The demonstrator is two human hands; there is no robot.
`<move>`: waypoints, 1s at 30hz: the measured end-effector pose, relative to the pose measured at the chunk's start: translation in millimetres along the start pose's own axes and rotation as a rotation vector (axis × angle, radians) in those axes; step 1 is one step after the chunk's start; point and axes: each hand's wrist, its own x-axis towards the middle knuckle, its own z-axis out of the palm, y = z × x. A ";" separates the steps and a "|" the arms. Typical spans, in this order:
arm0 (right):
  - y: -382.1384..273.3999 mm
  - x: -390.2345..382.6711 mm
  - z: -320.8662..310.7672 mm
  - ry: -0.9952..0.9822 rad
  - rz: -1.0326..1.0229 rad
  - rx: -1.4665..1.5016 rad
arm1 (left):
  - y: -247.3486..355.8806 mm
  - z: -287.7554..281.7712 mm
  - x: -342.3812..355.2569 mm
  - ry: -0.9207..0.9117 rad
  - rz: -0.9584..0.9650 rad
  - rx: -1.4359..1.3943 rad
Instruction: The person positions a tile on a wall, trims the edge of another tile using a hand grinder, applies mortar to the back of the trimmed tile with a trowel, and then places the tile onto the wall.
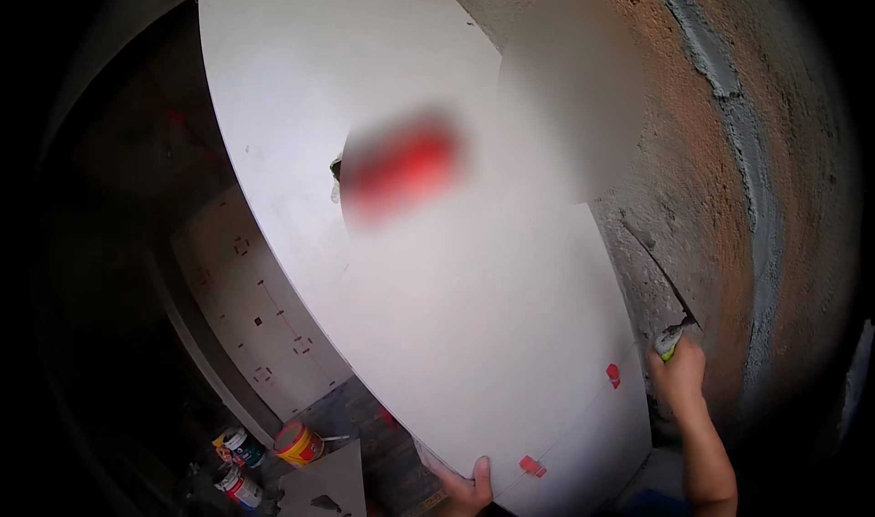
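A large white panel (383, 289) with red clips (612, 376) near its lower end stands tilted across the middle. My left hand (463, 481) grips its lower left edge, fingers partly hidden, thumb up. At the right, beside the panel, my right hand (679, 376) is closed round the green handle of a trowel-like tool (669, 342), held against or close to the rough grey wall; contact is unclear. Parts of the panel's upper area are blurred.
The wall (793, 198) has a pale grey mortar-like strip. At left are a tiled surface (237, 298) and a dark recess. Below stand a yellow-red bucket (296, 444), several cans (239, 488) and a loose grey board (324, 471).
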 end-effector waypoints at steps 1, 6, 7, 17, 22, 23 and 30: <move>-4.7 -7.1 -11.3 0.000 -0.013 -0.053 | 1.1 -1.3 -1.0 -0.010 0.046 0.045; -81.6 -77.9 -41.3 -0.125 -0.301 0.077 | -1.9 -22.4 -1.7 -0.024 0.137 0.192; -105.5 -90.9 -49.1 -0.147 -0.476 0.077 | -9.0 -20.3 -5.1 -0.024 0.138 0.189; -263.5 -258.8 39.7 -1.025 -0.802 0.444 | -44.3 -131.8 -111.7 -0.802 -0.166 0.110; -303.3 -341.0 156.1 -1.369 -0.525 0.553 | -93.2 -207.5 -264.6 -0.649 -0.575 0.497; -308.5 -356.6 180.8 -1.400 -0.536 0.436 | -89.7 -226.1 -263.0 -0.636 -0.610 0.530; -318.5 -457.9 374.5 -2.067 0.458 0.467 | -39.3 -306.1 -235.3 -0.580 -0.846 0.471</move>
